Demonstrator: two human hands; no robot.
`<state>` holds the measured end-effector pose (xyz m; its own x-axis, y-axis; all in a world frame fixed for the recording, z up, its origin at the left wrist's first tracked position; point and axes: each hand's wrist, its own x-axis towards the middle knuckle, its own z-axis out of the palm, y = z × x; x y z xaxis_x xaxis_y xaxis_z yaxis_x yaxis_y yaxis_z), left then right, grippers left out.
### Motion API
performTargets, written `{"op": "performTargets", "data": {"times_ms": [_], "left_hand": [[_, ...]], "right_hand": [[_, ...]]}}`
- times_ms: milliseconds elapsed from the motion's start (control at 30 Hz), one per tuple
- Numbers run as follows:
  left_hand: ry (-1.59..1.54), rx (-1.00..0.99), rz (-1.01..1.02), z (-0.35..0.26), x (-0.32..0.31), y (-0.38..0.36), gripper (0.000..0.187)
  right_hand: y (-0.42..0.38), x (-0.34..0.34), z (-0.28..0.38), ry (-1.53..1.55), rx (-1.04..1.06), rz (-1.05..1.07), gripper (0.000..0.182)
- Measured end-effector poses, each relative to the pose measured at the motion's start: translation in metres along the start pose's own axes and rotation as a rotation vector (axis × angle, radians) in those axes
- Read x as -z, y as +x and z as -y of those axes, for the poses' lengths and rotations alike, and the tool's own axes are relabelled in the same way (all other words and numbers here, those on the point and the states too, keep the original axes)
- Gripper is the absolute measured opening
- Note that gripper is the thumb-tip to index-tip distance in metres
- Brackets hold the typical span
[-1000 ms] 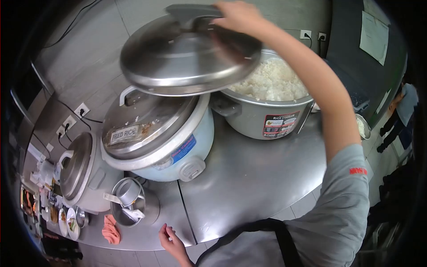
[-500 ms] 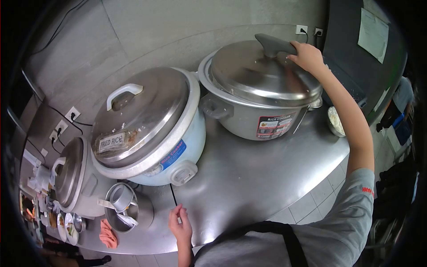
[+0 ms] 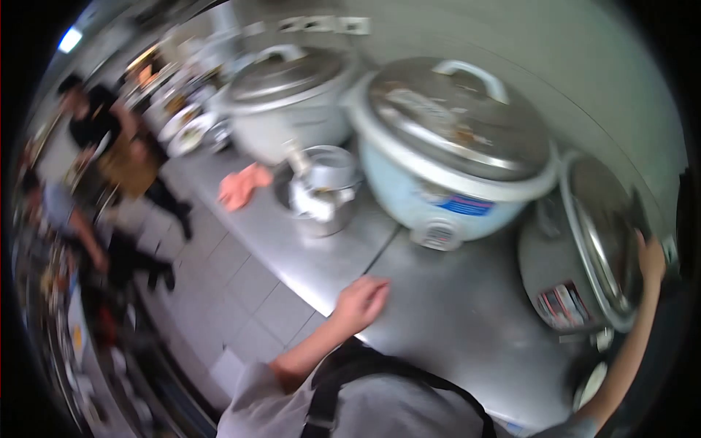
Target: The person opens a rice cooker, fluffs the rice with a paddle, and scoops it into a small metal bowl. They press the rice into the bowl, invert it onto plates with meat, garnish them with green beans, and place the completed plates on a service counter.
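Under the right hand sits the steel cooker's lid, fingers resting on it; left hand, loosely curled, touches the counter.

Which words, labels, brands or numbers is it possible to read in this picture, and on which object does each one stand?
None can be read; the picture is motion-blurred.
Blue label on the pale blue rice cooker: text too blurred.
Taped label on its lid: blurred, unreadable.
Red and black sticker on the steel rice cooker by the right hand: too blurred.
The left hand rests on the steel counter, which shows no text.
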<state>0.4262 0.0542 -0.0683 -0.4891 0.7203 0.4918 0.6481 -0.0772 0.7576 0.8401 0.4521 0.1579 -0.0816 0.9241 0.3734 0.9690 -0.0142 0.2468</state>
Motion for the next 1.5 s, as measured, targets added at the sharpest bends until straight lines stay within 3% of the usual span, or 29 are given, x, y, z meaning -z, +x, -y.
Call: {"op": "performTargets", "data": {"times_ms": [33,100,133,200,267,300,367,400,433,467,533,600,633,700,733,800,867,900,933,1000,1067,1133,1233,1300,1400,1433,1467,1500], "left_hand": [[-0.009,0.006,-0.009,0.000,0.003,-0.006,0.012],[0.041,0.077,-0.025,-0.001,0.011,-0.023,0.012],[0.045,0.107,0.024,0.000,0.013,-0.031,0.012],[0.073,0.156,0.020,0.012,0.020,-0.057,0.012],[0.074,0.342,0.079,0.029,0.032,-0.090,0.013],[0.084,0.438,0.134,0.052,0.038,-0.115,0.020],[0.160,0.444,0.194,0.095,0.052,-0.166,0.022],[0.229,0.444,0.262,0.111,0.062,-0.191,0.024],[0.158,0.534,0.155,0.120,0.071,-0.217,0.029],[0.089,0.615,0.043,0.131,0.082,-0.241,0.033],[0.028,0.782,0.037,0.156,0.114,-0.289,0.042],[-0.162,1.044,0.337,0.197,0.155,-0.343,0.047],[-0.148,1.049,0.328,0.227,0.170,-0.376,0.047],[-0.488,1.083,0.102,0.287,0.192,-0.446,0.052],[-0.374,0.989,0.316,0.313,0.208,-0.479,0.055],[-0.145,0.707,0.673,0.351,0.244,-0.527,0.061],[0.302,1.259,0.874,0.294,0.305,-0.452,0.064],[0.506,1.505,1.024,0.234,0.348,-0.377,0.066],[0.509,1.493,1.038,0.267,0.357,-0.387,0.066],[0.318,1.449,0.626,0.336,0.367,-0.414,0.066],[0.377,1.366,0.518,0.363,0.390,-0.366,0.064],[0.451,1.203,0.426,0.405,0.411,-0.317,0.062],[0.414,1.083,0.238,0.442,0.450,-0.217,0.057],[0.405,1.046,0.147,0.453,0.480,-0.143,0.055],[0.275,1.031,-0.024,0.465,0.520,-0.054,0.054],[0.222,0.974,-0.090,0.477,0.529,-0.034,0.054],[0.164,0.918,-0.153,0.487,0.538,-0.017,0.053],[0.187,0.922,-0.154,0.497,0.548,-0.001,0.051]], "right_hand": [[0.022,-0.030,-0.019,0.086,0.068,-0.112,0.066],[0.023,-0.037,-0.018,0.059,0.160,-0.368,0.059],[0.013,-0.027,-0.011,0.049,0.222,-0.531,0.054],[-0.054,0.029,0.038,0.366,0.491,-0.753,0.043],[-0.124,0.049,0.073,0.472,0.669,-0.726,0.036],[-0.162,0.040,0.092,0.753,0.685,-0.573,0.032],[-0.239,0.027,0.165,1.336,0.657,-0.229,0.022],[-0.273,0.027,0.207,1.333,0.498,-0.039,0.018],[-0.305,0.042,0.254,1.472,0.451,0.188,0.017],[-0.335,0.035,0.294,1.618,0.476,0.400,0.014],[-0.406,0.040,0.375,1.690,0.537,0.787,0.009],[-0.481,0.016,0.459,1.737,0.645,1.162,0.007],[-0.518,0.002,0.500,1.566,0.876,1.102,0.011],[-0.576,-0.022,0.565,1.368,1.107,1.374,0.015],[-0.599,-0.042,0.586,1.364,1.104,1.382,0.015],[-0.626,-0.106,0.609,0.628,1.717,1.512,0.032],[-0.649,-0.207,0.620,0.598,1.807,1.315,0.042],[-0.660,-0.254,0.625,0.581,1.843,1.216,0.047],[-0.626,-0.149,0.635,0.271,1.526,1.234,0.045],[-0.603,-0.028,0.679,0.187,1.519,1.093,0.039],[-0.596,0.013,0.734,0.634,1.629,0.874,0.036],[-0.589,0.057,0.794,1.084,1.602,0.864,0.034],[-0.577,0.118,0.882,1.362,1.571,0.880,0.032],[-0.561,0.158,0.935,1.647,1.317,1.067,0.034],[-0.537,0.167,1.025,1.676,1.236,1.166,0.039],[-0.530,0.169,1.054,1.819,1.099,1.374,0.040],[-0.520,0.172,1.080,1.808,1.115,1.379,0.040],[-0.511,0.174,1.103,1.841,0.849,1.593,0.040]]}}
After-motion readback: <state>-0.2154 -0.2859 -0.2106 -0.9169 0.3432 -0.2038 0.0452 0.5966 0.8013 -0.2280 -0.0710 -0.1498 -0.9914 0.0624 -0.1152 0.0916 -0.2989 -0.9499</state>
